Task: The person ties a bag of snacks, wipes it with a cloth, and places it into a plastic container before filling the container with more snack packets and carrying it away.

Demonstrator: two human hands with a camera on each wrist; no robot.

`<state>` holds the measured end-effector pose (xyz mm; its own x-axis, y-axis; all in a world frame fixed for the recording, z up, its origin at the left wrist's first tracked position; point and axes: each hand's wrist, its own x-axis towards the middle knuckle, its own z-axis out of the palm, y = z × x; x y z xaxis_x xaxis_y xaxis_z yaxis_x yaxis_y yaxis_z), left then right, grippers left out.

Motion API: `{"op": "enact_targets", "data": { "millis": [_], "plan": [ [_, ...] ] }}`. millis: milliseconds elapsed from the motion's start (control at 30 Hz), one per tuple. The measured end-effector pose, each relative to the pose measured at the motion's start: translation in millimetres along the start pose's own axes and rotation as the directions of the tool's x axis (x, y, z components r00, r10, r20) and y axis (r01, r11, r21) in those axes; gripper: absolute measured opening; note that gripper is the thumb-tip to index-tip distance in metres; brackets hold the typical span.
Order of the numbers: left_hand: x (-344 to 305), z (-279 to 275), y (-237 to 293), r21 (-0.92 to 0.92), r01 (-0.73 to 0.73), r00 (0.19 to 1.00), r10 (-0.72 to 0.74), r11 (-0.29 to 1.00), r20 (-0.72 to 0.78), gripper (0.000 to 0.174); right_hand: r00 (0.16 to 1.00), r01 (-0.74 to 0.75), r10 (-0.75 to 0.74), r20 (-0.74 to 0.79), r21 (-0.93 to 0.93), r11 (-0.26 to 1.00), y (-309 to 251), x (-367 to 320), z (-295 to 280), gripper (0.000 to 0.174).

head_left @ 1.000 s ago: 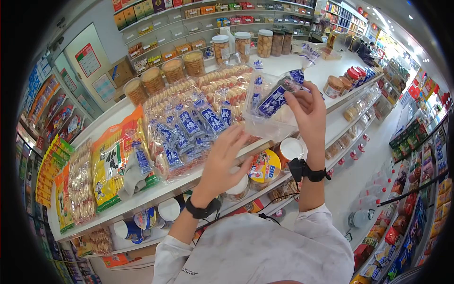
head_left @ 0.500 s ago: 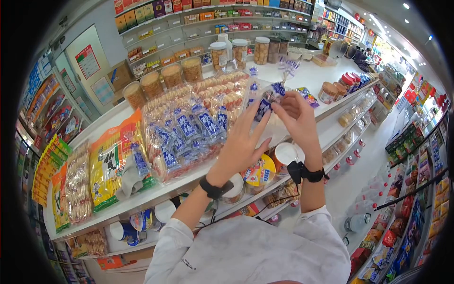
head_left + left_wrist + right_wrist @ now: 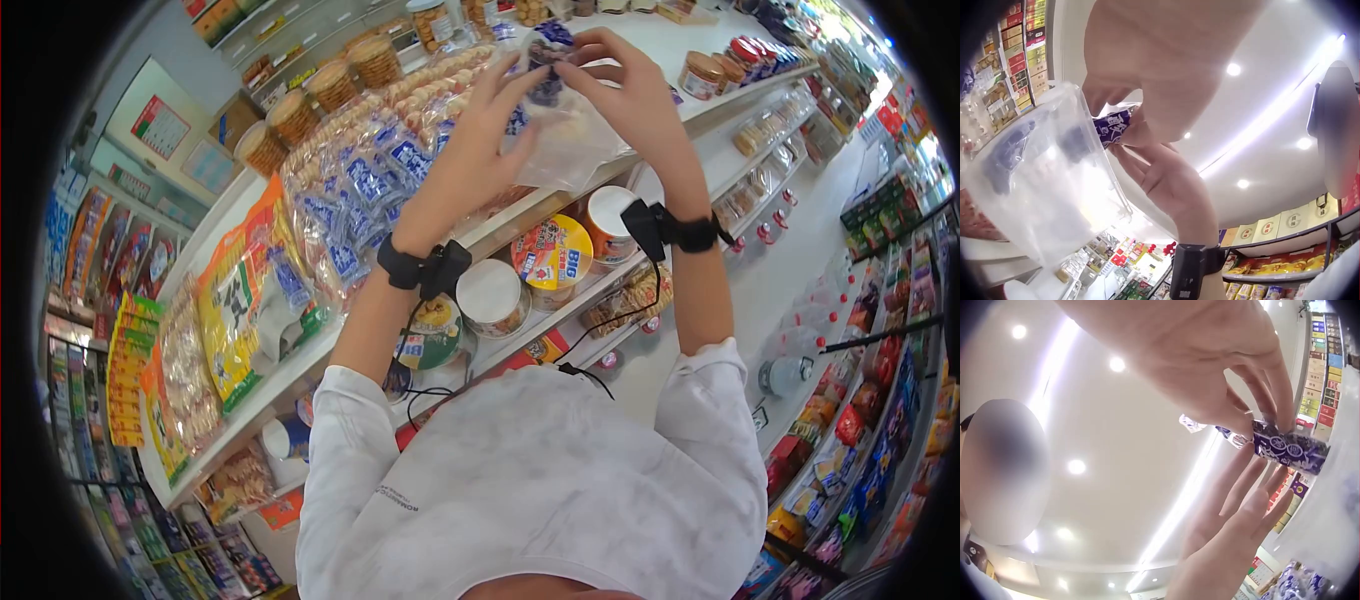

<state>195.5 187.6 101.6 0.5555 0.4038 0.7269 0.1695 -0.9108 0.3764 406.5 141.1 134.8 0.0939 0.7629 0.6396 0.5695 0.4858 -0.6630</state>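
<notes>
A small blue-and-white snack packet with dark contents is between my two hands, above the counter. My right hand pinches it between thumb and fingers; the right wrist view shows the packet reaching past those fingertips. My left hand comes from the other side, its fingers fairly straight and touching the packet, its thumb held apart. Just below the hands, a clear plastic tub sits at the counter's edge. More blue packets show through the tub's wall in the left wrist view.
Left of the tub lie many similar blue packets on bagged biscuits. A yellow snack bag is farther left, with round cookie tubs along the back. Noodle cups fill the shelf below. Bottled drinks stand on the floor to the right.
My left hand has risen from beside the tub to the packet. The packet, earlier held by the right hand alone, is now touched by both. The head view has tipped downward.
</notes>
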Motion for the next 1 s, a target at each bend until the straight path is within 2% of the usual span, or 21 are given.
{"op": "enact_targets", "data": {
  "millis": [133,233,267,367,400,500,533,633,733,833,933,1000],
  "plan": [
    [21,2,-31,0.03,0.014,0.995,-0.017,0.999,0.101,0.041,0.997,-0.036,0.038,0.07,-0.035,0.999,37,23,0,0.038],
    [34,3,-61,0.096,-0.06,0.962,0.032,0.994,0.271,0.037,0.984,-0.046,0.087,0.154,-0.248,0.968,61,40,-1,0.036],
    [34,7,-67,0.252,-0.131,0.959,0.058,0.959,0.278,0.034,0.988,-0.029,0.07,0.135,-0.286,0.958,69,42,1,0.034],
    [43,9,-69,0.272,-0.099,0.937,-0.002,0.957,0.351,0.029,0.985,-0.036,0.092,0.147,-0.346,0.937,87,47,4,0.036],
    [45,10,-65,0.243,-0.063,0.95,-0.017,0.968,0.312,0.025,0.989,-0.007,0.061,0.132,-0.378,0.926,90,48,5,0.035],
    [46,12,-77,0.362,-0.126,0.984,0.069,0.924,0.167,0.023,0.991,-0.005,0.061,0.121,-0.422,0.907,97,49,6,0.032],
    [45,14,-85,0.347,-0.07,0.992,0.027,0.935,0.126,0.023,0.992,-0.015,0.064,0.112,-0.399,0.917,97,48,5,0.031],
    [46,11,-101,0.347,0.022,0.97,-0.103,0.938,0.218,0.029,0.999,-0.042,0.046,0.0,-0.417,0.908,94,44,2,0.029],
    [44,10,-107,0.279,0.1,0.951,-0.174,0.955,0.254,0.034,0.997,-0.038,0.011,-0.072,-0.394,0.918,94,46,1,0.03],
    [44,9,-115,0.189,0.136,0.945,-0.184,0.973,0.271,0.039,0.998,-0.039,0.051,0.026,-0.339,0.94,92,42,-2,0.035],
    [42,7,-120,0.146,0.19,0.924,-0.227,0.971,0.307,0.049,0.996,0.056,-0.084,-0.043,-0.452,0.89,110,41,6,0.037],
    [43,8,-119,0.135,0.161,0.936,-0.195,0.978,0.292,0.051,0.98,0.072,-0.163,-0.118,-0.553,0.83,113,45,6,0.034]
  ]
}}
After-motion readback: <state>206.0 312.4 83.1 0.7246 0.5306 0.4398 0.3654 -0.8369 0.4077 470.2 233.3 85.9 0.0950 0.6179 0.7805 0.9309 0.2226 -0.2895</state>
